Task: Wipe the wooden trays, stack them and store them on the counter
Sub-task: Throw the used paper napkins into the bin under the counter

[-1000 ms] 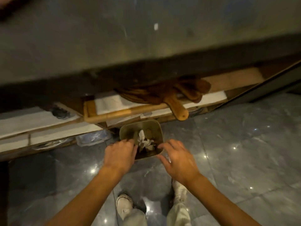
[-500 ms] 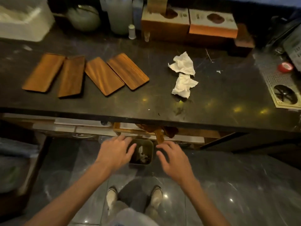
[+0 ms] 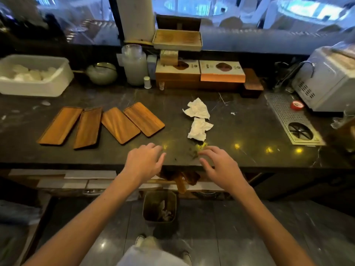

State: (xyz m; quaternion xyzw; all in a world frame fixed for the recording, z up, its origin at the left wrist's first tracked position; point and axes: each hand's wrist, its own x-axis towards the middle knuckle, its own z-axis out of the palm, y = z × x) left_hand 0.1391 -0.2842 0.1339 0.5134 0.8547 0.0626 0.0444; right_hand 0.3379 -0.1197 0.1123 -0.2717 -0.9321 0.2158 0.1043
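Note:
Several flat wooden trays [image 3: 120, 124] lie side by side on the dark stone counter [image 3: 240, 135], left of centre. Two crumpled white paper tissues [image 3: 198, 120] rest on the counter to their right. My left hand [image 3: 144, 163] hovers over the counter's front edge, fingers apart and holding nothing, below the rightmost tray. Level with it, my right hand [image 3: 219, 165] is likewise open and empty, just below the tissues.
A small waste bin [image 3: 159, 208] with paper in it stands on the floor under the counter edge. At the back are a white tub [image 3: 32, 75], a pot, a jar, tissue boxes [image 3: 199, 73] and a white appliance [image 3: 326, 81]. A metal drip tray [image 3: 292, 120] lies at right.
The view has lifted from the bin on the floor to the countertop. Both hands have risen from the bin's rim to the counter's front edge, still empty.

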